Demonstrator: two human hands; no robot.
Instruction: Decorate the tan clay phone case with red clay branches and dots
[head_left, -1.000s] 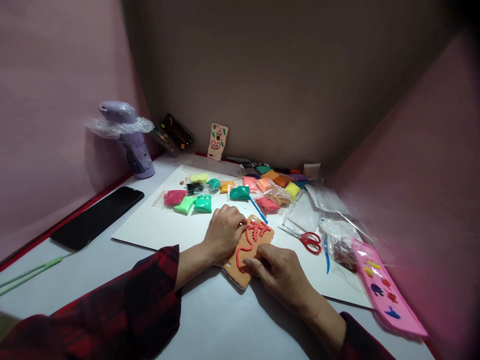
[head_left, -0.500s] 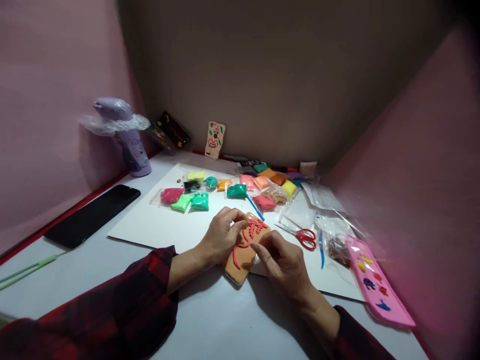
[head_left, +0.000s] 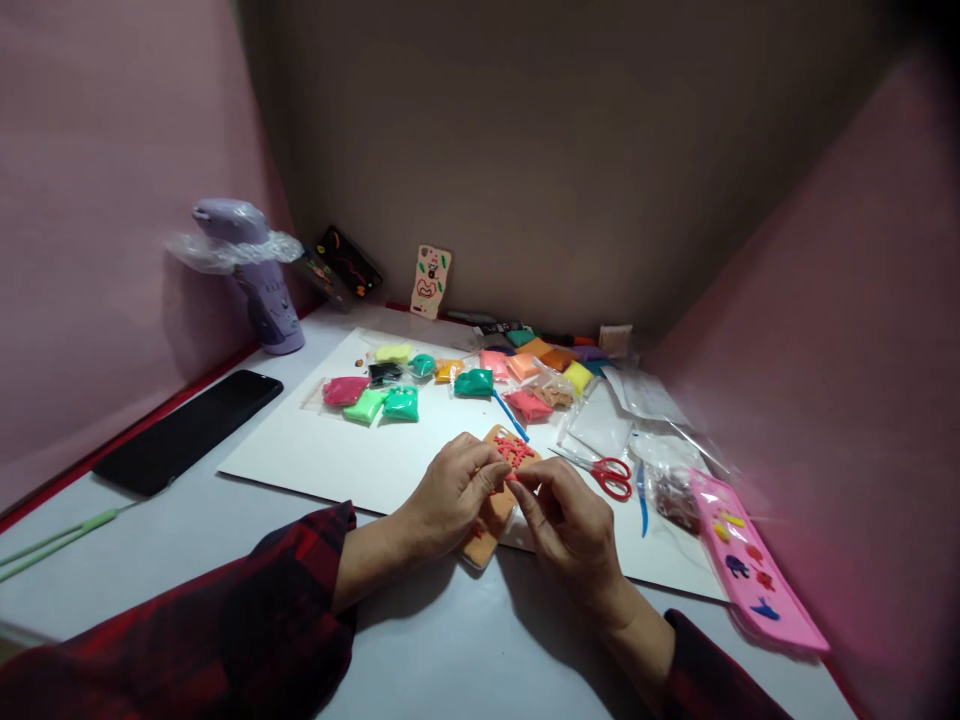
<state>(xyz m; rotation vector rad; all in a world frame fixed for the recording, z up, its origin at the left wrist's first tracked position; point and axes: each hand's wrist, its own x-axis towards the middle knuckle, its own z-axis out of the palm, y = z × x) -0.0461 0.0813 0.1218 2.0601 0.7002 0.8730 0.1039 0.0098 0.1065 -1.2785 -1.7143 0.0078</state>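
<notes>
A phone case (head_left: 487,540) coated in tan clay lies below my hands, with coral-pink clay decoration (head_left: 516,450) showing near its far end. My left hand (head_left: 454,492) is closed over the case's left side, thumb and fingers pinched together. Facing it, my right hand (head_left: 574,525) is in a pinch as well. A small bit of coral-pink clay (head_left: 511,477) shows where the two sets of fingertips meet. The clay strand along the middle of the case is mostly hidden by my left hand.
Several clay packets (head_left: 401,403) lie across the white board (head_left: 300,460). Red-handled scissors (head_left: 613,478), a blue clay tool (head_left: 643,500) and a pink mold tray (head_left: 757,570) are at right. A black phone (head_left: 187,430) and purple bottle (head_left: 270,300) stand left.
My left hand has moved down and right, covering the clay strand. Its fingertips now meet those of my right hand, with a bit of coral-pink clay showing between them.
</notes>
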